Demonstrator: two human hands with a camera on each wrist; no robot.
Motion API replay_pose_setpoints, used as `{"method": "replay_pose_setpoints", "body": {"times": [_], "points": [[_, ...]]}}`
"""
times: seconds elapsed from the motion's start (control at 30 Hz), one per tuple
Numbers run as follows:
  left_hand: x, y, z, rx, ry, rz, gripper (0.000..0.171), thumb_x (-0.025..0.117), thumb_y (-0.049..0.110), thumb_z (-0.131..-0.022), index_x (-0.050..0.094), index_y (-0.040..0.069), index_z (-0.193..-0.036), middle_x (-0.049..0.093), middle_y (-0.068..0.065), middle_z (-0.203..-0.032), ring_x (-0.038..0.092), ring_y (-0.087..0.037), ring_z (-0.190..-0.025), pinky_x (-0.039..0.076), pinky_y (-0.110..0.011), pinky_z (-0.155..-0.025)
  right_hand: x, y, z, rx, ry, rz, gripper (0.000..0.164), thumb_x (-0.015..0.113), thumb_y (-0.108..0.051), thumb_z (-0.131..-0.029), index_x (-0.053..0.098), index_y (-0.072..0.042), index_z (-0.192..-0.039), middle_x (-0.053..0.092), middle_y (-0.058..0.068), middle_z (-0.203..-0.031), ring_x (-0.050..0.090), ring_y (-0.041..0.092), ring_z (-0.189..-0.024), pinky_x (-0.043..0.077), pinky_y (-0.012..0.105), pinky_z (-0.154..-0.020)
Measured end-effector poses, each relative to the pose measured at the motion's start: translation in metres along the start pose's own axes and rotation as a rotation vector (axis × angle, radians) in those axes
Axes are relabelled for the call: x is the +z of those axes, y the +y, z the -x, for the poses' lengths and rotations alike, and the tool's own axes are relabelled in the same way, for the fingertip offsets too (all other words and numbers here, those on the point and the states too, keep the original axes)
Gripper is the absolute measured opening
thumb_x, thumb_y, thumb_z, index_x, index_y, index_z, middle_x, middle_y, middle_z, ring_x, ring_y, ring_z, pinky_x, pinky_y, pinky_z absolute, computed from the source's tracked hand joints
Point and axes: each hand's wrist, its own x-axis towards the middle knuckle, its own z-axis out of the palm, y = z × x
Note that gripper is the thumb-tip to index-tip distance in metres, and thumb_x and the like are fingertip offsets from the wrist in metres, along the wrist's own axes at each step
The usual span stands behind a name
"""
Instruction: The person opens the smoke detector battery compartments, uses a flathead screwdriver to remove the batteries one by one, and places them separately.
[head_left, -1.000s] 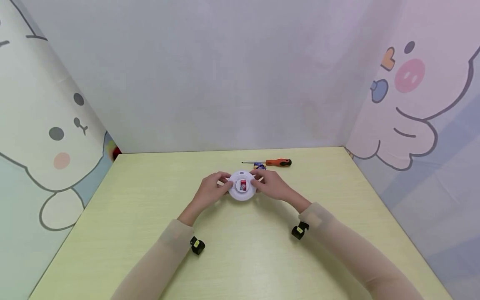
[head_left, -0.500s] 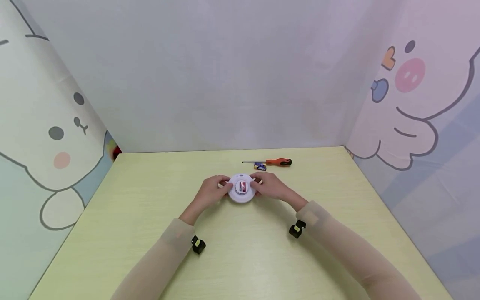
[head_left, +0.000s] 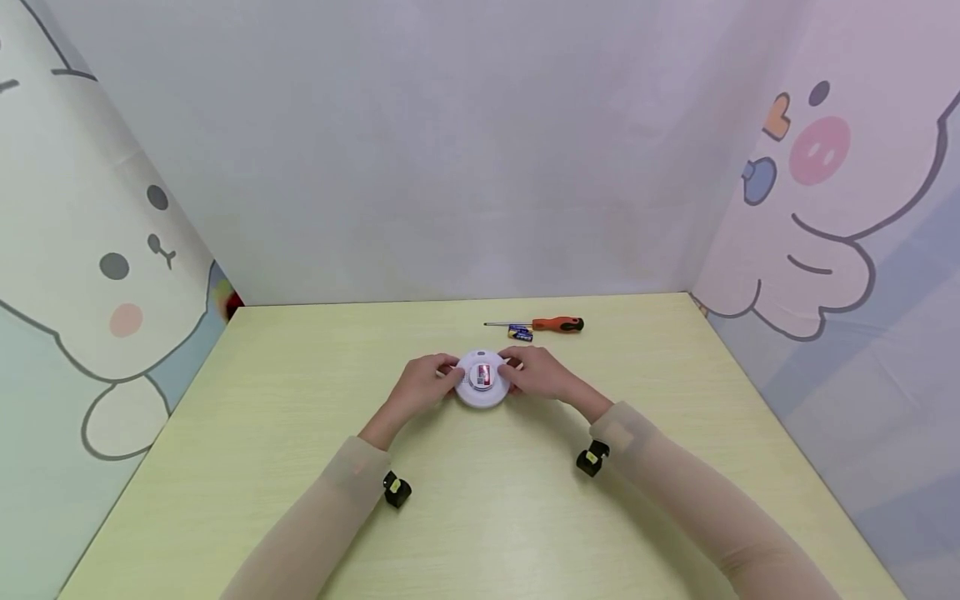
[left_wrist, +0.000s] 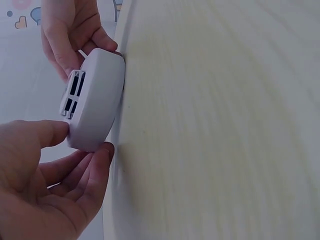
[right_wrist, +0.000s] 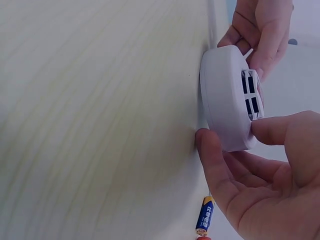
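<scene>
A round white smoke detector (head_left: 482, 397) sits at the middle of the table, its raised vented centre facing up with a red and white label on top. Dark vent slots show along its side in both wrist views. My left hand (head_left: 422, 387) pinches the left rim, thumb on the upper face and fingers low at the edge. On the opposite rim, my right hand (head_left: 543, 372) grips in the same way. In the right wrist view the detector (right_wrist: 223, 100) lies against or very close to the tabletop, its underside hidden.
Behind the detector lie blue and yellow batteries (head_left: 521, 333). Just beyond them is a screwdriver (head_left: 557, 324) with an orange and black handle, its shaft pointing left. The pale wooden table (head_left: 480, 517) ends at a curtain-like white backdrop (head_left: 465, 150).
Both hands have brought the smoke detector slightly down and toward me, uncovering the batteries behind it. During the last half second it has hardly moved.
</scene>
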Motion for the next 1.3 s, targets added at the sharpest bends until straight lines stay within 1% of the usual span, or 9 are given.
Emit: {"method": "replay_pose_setpoints", "body": {"times": [0.17,0.53,0.67,0.8,0.9,1.17,1.3], "points": [[0.0012,-0.0013,-0.0003,-0.013,-0.002,-0.017,0.035,0.068,0.030,-0.105,0.072,0.009,-0.132,0.075,-0.003,-0.112,0.070,-0.020,-0.107,0.056,-0.041,-0.096,0.0014,0.0019,-0.0017,0.019,-0.001,-0.008,0.044,0.062,-0.025,-0.108,0.061,-0.004,-0.146,0.075,0.009,-0.113,0.071,0.011,-0.075,0.056,0.028,-0.074],[0.0007,-0.0022,0.0028,-0.014,-0.006,-0.029,0.035,0.070,0.030,-0.104,0.072,0.010,-0.133,0.075,-0.003,-0.113,0.070,-0.021,-0.107,0.056,-0.042,-0.099,0.0048,0.0001,-0.0013,0.003,0.045,0.017,0.037,0.064,-0.022,-0.107,0.067,-0.004,-0.139,0.076,0.010,-0.114,0.070,0.010,-0.077,0.057,0.028,-0.073],[0.0000,-0.0025,0.0033,-0.013,-0.006,-0.035,0.036,0.071,0.030,-0.103,0.072,0.009,-0.133,0.076,-0.004,-0.113,0.070,-0.021,-0.107,0.056,-0.042,-0.099,0.0053,-0.0016,-0.0011,-0.001,0.056,0.060,0.037,0.065,-0.022,-0.107,0.068,-0.005,-0.139,0.076,0.012,-0.118,0.070,0.012,-0.085,0.058,0.031,-0.079],[-0.0009,-0.0004,0.0049,-0.016,-0.017,-0.038,0.035,0.072,0.029,-0.103,0.072,0.009,-0.132,0.076,-0.004,-0.115,0.071,-0.021,-0.107,0.056,-0.043,-0.100,0.0061,-0.0032,0.0000,-0.009,0.057,0.105,0.038,0.066,-0.021,-0.106,0.067,-0.005,-0.140,0.076,0.014,-0.123,0.074,0.019,-0.100,0.060,0.036,-0.088],[-0.0013,0.0009,0.0055,-0.020,-0.024,-0.039,0.034,0.073,0.028,-0.102,0.072,0.009,-0.131,0.075,-0.004,-0.116,0.071,-0.021,-0.106,0.056,-0.043,-0.099,0.0056,-0.0046,0.0016,-0.017,0.051,0.118,0.039,0.066,-0.019,-0.106,0.066,-0.004,-0.141,0.075,0.015,-0.126,0.074,0.025,-0.110,0.060,0.038,-0.092],[-0.0030,-0.0006,0.0057,-0.011,-0.047,-0.026,0.036,0.074,0.028,-0.101,0.071,0.010,-0.133,0.074,-0.006,-0.118,0.071,-0.021,-0.105,0.057,-0.042,-0.098,0.0016,-0.0031,0.0049,-0.055,0.006,0.115,0.045,0.066,-0.019,-0.106,0.060,-0.002,-0.147,0.072,0.018,-0.134,0.072,0.029,-0.117,0.059,0.043,-0.098],[-0.0059,-0.0026,0.0059,0.008,-0.075,-0.017,0.041,0.075,0.027,-0.101,0.069,0.009,-0.137,0.074,-0.006,-0.121,0.070,-0.021,-0.107,0.057,-0.042,-0.098,-0.0008,0.0004,0.0058,-0.087,-0.022,0.108,0.050,0.068,-0.020,-0.105,0.057,-0.002,-0.150,0.069,0.018,-0.137,0.072,0.029,-0.116,0.059,0.043,-0.099]]}}
